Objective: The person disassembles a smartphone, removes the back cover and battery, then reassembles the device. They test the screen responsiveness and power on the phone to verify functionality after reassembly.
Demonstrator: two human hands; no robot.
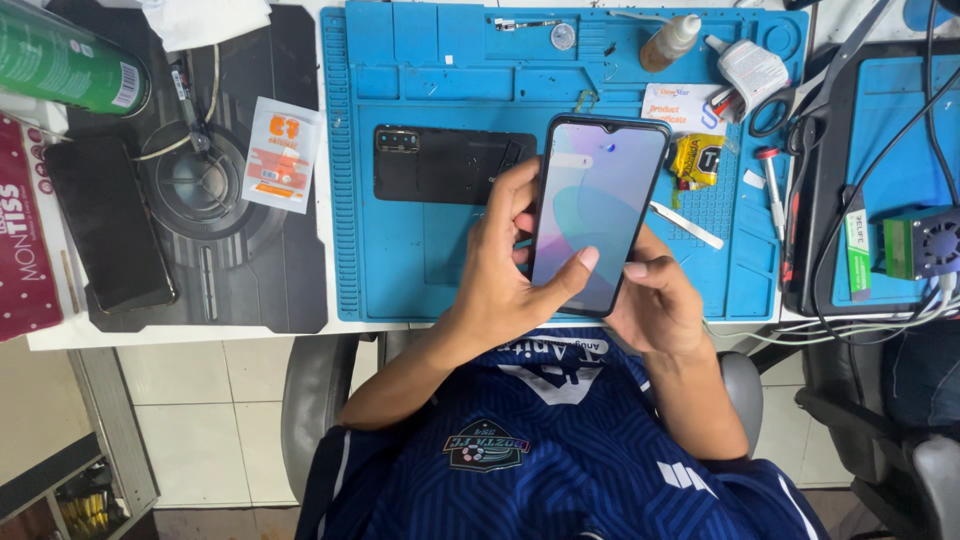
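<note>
Glass-fronted dark-framed smartphone, long axis toward twelve o'clock, gripped by left hand at nine, right hand at four.

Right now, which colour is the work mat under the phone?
The work mat is bright blue, seen best in the head view.

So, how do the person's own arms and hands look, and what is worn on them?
Both hands, left and right, are bare: no gloves, rings or watch show. The forearms are uncovered too. The dark blue patterned sports jersey has short sleeves, with white stripe markings on the right sleeve and a round crest on the chest.
</note>
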